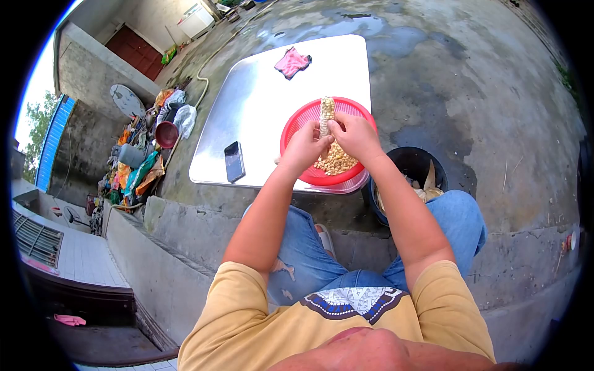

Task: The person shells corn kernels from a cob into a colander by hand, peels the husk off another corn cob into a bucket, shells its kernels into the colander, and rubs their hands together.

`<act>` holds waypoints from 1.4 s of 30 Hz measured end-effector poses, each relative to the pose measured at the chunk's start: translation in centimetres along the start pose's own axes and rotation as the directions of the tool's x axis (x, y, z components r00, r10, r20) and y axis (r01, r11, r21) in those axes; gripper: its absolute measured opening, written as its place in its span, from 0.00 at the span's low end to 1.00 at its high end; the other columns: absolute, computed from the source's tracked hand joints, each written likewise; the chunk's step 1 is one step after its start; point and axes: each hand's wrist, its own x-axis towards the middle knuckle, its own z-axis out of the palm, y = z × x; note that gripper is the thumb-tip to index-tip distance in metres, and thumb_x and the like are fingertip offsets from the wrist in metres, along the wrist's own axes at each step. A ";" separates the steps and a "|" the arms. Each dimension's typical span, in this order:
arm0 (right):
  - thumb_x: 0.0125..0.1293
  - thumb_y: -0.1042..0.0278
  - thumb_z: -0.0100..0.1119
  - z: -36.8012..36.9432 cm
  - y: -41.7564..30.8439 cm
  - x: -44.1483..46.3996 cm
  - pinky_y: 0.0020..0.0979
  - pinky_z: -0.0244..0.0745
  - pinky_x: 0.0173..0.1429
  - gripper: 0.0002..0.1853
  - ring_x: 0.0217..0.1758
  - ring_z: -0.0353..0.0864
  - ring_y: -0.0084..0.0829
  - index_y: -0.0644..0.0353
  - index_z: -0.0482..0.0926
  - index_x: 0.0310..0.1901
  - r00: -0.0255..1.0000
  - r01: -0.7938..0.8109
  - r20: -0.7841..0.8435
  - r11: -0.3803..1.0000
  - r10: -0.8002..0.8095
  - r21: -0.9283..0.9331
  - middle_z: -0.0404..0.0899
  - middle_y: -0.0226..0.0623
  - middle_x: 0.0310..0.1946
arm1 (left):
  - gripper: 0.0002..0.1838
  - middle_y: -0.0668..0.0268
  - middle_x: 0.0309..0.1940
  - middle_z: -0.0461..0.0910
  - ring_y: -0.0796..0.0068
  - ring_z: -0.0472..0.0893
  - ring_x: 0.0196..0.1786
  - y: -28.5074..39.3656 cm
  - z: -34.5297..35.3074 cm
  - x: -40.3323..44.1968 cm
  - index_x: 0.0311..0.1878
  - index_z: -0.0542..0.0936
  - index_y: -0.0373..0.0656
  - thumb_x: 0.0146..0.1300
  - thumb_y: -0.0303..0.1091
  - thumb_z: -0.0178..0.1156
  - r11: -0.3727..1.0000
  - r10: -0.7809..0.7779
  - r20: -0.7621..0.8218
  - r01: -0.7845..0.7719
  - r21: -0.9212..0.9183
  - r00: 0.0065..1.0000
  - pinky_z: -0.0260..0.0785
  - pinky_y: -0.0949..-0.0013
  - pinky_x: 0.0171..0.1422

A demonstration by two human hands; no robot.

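Both my hands are closed on one corn cob (327,110), held upright over a red plastic basket (297,123). Kernels still cover the cob's upper part, while its lower part looks stripped. My left hand (304,146) wraps the cob's lower left side. From the right, my right hand (355,135) presses its thumb against the cob. Loose corn kernels (337,162) lie in a heap in the basket below my hands. The palm sides of both hands are hidden.
The basket stands on a shiny metal table (247,93), with a phone (234,162) at left and a pink cloth (292,63) at the far side. A black bucket (421,162) holding husks (430,179) is by my right knee. Piled clutter (133,154) lies beyond the table's left.
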 end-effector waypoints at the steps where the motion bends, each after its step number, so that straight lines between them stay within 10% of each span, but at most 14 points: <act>1: 0.73 0.51 0.59 0.1 0.1 0.1 0.53 0.77 0.50 0.20 0.45 0.85 0.57 0.65 0.81 0.41 1.000 -0.015 -0.007 1.000 0.015 -0.010 0.85 0.56 0.37 | 0.16 0.58 0.37 0.86 0.72 0.87 0.35 0.2 -0.1 0.1 0.57 0.77 0.33 0.71 0.31 0.66 0.999 -0.008 -0.005 0.008 0.037 1.000 0.78 0.67 0.39; 21: 0.71 0.59 0.61 0.5 1.1 0.2 0.50 0.78 0.51 0.15 0.46 0.86 0.54 0.64 0.82 0.47 0.976 -0.205 0.139 0.932 0.170 0.300 0.86 0.56 0.39 | 0.12 0.62 0.37 0.88 0.77 0.86 0.37 -0.2 0.2 0.1 0.57 0.83 0.35 0.75 0.28 0.61 0.998 -0.060 0.053 0.059 0.014 0.997 0.77 0.69 0.41; 24: 0.77 0.63 0.59 0.9 1.8 0.6 0.30 0.79 0.31 0.12 0.30 0.83 0.24 0.67 0.81 0.45 0.999 0.038 0.033 0.996 -0.041 0.077 0.84 0.37 0.31 | 0.13 0.62 0.38 0.88 0.77 0.87 0.39 0.6 -0.2 -0.1 0.58 0.83 0.35 0.75 0.28 0.61 0.995 -0.088 0.041 0.086 0.058 0.995 0.78 0.69 0.41; 27: 0.76 0.63 0.60 1.5 2.6 1.1 0.28 0.79 0.31 0.12 0.30 0.83 0.23 0.66 0.81 0.44 0.998 -0.070 0.016 0.971 0.068 0.227 0.84 0.34 0.31 | 0.13 0.63 0.39 0.88 0.77 0.87 0.40 0.9 -0.2 -0.2 0.59 0.82 0.35 0.75 0.28 0.61 0.996 -0.083 0.050 0.081 0.047 0.995 0.78 0.69 0.42; 39: 0.77 0.65 0.58 1.8 3.8 1.5 0.26 0.79 0.31 0.09 0.30 0.81 0.20 0.63 0.80 0.47 0.998 -0.016 0.069 0.972 0.000 0.234 0.82 0.31 0.32 | 0.14 0.63 0.41 0.88 0.77 0.87 0.43 0.9 -0.4 -0.2 0.60 0.83 0.35 0.75 0.26 0.60 0.992 -0.109 0.086 0.114 -0.054 0.990 0.78 0.69 0.47; 42: 0.71 0.60 0.60 1.2 2.7 1.3 0.43 0.80 0.48 0.15 0.43 0.88 0.45 0.65 0.83 0.46 0.982 -0.181 0.115 0.924 0.151 0.337 0.87 0.51 0.39 | 0.14 0.63 0.41 0.88 0.76 0.87 0.43 1.1 -0.6 -0.3 0.60 0.83 0.35 0.75 0.25 0.60 0.990 -0.107 0.095 0.114 -0.077 0.990 0.78 0.69 0.47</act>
